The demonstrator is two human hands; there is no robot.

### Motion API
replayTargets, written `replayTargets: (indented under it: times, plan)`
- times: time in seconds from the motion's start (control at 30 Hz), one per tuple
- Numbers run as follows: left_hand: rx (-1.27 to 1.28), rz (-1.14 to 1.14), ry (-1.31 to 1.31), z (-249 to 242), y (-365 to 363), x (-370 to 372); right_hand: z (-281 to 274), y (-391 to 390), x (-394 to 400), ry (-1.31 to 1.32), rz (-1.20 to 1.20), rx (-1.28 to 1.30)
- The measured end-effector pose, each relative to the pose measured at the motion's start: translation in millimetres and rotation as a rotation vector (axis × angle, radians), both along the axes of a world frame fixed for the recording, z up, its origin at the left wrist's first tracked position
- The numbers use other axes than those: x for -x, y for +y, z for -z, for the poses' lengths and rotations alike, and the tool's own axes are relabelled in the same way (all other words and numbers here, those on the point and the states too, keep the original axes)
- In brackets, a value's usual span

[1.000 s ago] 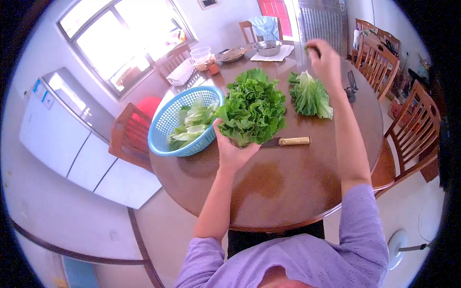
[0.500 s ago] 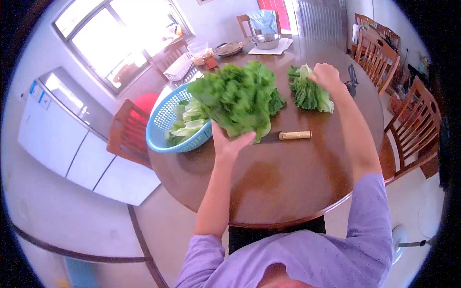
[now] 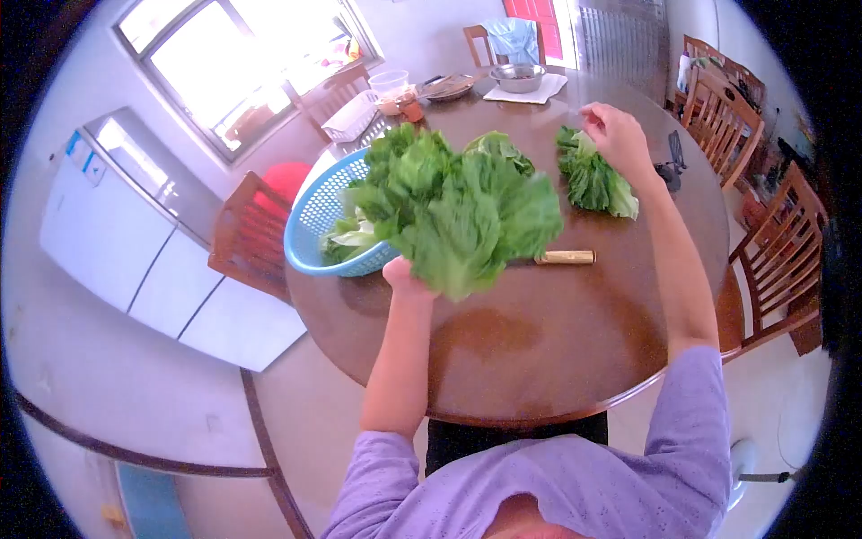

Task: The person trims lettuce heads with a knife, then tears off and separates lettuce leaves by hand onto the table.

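Observation:
My left hand (image 3: 410, 277) grips a large bunch of leafy green lettuce (image 3: 462, 211), which hides most of its fingers. Left of the bunch is a blue perforated basket (image 3: 305, 220) with pale green leaves (image 3: 350, 241) inside. A knife with a light wooden handle (image 3: 567, 257) lies on the table, its blade partly covered by the bunch. My right hand (image 3: 618, 136) is raised over the upper end of another lettuce pile (image 3: 600, 184), fingers bent together; whether they hold anything is too small to tell.
The round brown table (image 3: 539, 359) bears a metal bowl (image 3: 518, 78) on white paper, a plate (image 3: 446, 87), a clear tub (image 3: 390, 85) and a white rack (image 3: 352, 117) at the back. A dark object (image 3: 672, 166) lies at the right. Wooden chairs surround it.
The lettuce in my left hand has turned and spread to the right, covering more of the knife. My right hand has risen slightly from the other pile. The view has shifted a little.

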State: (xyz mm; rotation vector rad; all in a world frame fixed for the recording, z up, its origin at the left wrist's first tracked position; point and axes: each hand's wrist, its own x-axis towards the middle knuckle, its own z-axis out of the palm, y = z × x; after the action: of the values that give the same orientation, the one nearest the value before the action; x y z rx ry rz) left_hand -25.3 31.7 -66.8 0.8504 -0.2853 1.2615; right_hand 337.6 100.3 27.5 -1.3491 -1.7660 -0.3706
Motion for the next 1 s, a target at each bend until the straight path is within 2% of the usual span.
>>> replayTargets:
  times: [0.1,0.17,0.23,0.3,0.83,0.93,1.0]
  plan:
    - [0.014,-0.100,0.027,-8,-1,0,-58,-54,47,0.357,-0.275,0.360]
    - [0.050,-0.130,0.072,-14,-2,0,-68,-82,73,0.397,-0.655,0.137]
    - [0.082,-0.149,0.115,-17,-3,0,-84,-126,104,0.437,-0.817,0.217]
    - [0.107,-0.157,0.151,-20,-5,-2,-81,-139,118,0.333,-0.933,0.134]
    - [0.161,-0.203,0.232,-25,-9,-5,-68,-154,139,0.026,-0.890,-0.089]
    - [0.165,-0.219,0.230,-25,-9,-5,-66,-151,140,0.151,-0.900,-0.072]
    - [0.170,-0.229,0.230,-25,-10,-6,-63,-148,144,0.402,-0.906,-0.047]
